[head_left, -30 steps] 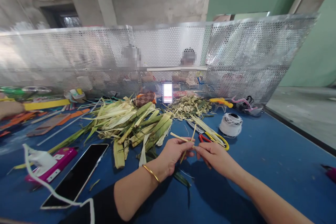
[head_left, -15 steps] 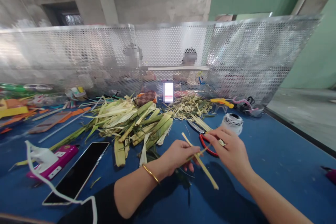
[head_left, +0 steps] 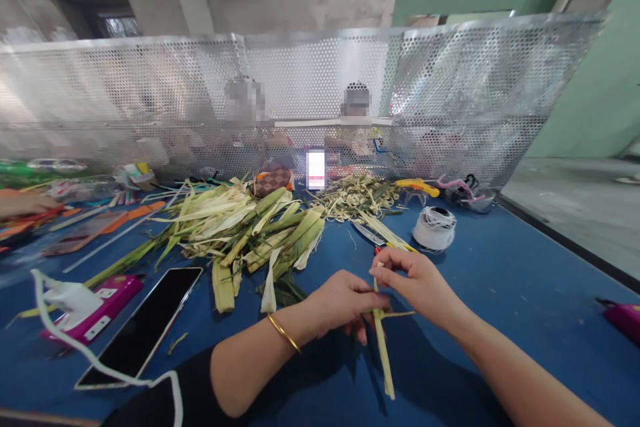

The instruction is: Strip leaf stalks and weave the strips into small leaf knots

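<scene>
My left hand (head_left: 345, 305), with a gold bangle at the wrist, pinches a pale leaf strip (head_left: 383, 355) that hangs down over the blue table (head_left: 500, 293). A second thin strip crosses it at the pinch. My right hand (head_left: 417, 283) is closed on the upper end of the same strip, just right of the left hand. Behind the hands lies a heap of green and yellow leaves (head_left: 240, 230). Scissors (head_left: 373, 237) with red and yellow handles lie partly hidden behind my right hand.
A phone (head_left: 143, 328) and a pink box (head_left: 97, 305) with a white cable lie at the left. A spool of white string (head_left: 434, 228) stands at the right. A perforated metal screen (head_left: 450, 93) closes the back; people sit behind it. Another person's hand (head_left: 23, 203) shows far left.
The strip has swung from slanted to nearly upright, hanging lower. My right hand came back from near the scissors to the strip's top end. The camera tilted down slightly.
</scene>
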`<state>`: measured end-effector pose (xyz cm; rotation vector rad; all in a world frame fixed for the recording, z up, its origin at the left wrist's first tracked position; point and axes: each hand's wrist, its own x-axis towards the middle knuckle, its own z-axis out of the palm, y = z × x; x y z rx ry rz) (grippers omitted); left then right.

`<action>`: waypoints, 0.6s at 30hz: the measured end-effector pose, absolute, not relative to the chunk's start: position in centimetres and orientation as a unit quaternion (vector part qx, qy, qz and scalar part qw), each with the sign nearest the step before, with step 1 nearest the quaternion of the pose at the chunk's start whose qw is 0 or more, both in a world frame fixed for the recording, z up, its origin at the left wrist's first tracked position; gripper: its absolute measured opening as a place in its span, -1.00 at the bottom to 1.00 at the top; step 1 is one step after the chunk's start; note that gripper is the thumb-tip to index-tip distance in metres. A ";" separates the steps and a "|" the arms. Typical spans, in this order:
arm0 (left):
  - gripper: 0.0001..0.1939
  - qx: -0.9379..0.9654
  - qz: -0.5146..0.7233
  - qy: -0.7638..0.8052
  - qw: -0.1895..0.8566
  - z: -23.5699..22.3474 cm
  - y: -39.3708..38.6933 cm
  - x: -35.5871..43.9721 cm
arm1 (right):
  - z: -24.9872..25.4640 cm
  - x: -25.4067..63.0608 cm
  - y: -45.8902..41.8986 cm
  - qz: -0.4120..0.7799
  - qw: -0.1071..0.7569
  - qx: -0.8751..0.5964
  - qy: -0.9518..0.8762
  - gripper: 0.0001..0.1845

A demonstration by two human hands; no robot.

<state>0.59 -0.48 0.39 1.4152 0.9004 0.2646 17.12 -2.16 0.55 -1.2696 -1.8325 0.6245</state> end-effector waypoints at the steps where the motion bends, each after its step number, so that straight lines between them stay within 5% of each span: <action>1: -0.59 0.623 0.134 0.408 0.654 0.4 -0.5 0.6 | 0.6 17.1 -2.4 0.186 0.407 -0.492 -0.747 -0.83; 7: -0.67 0.583 0.280 0.423 0.634 0.5 -0.5 0.9 | 0.6 16.3 -3.6 -0.133 0.430 -0.388 -0.804 -0.81; 18: -0.70 0.460 0.361 0.419 0.695 0.2 -0.8 1.4 | -0.2 15.0 -3.8 -0.183 0.448 -0.403 -0.777 -0.80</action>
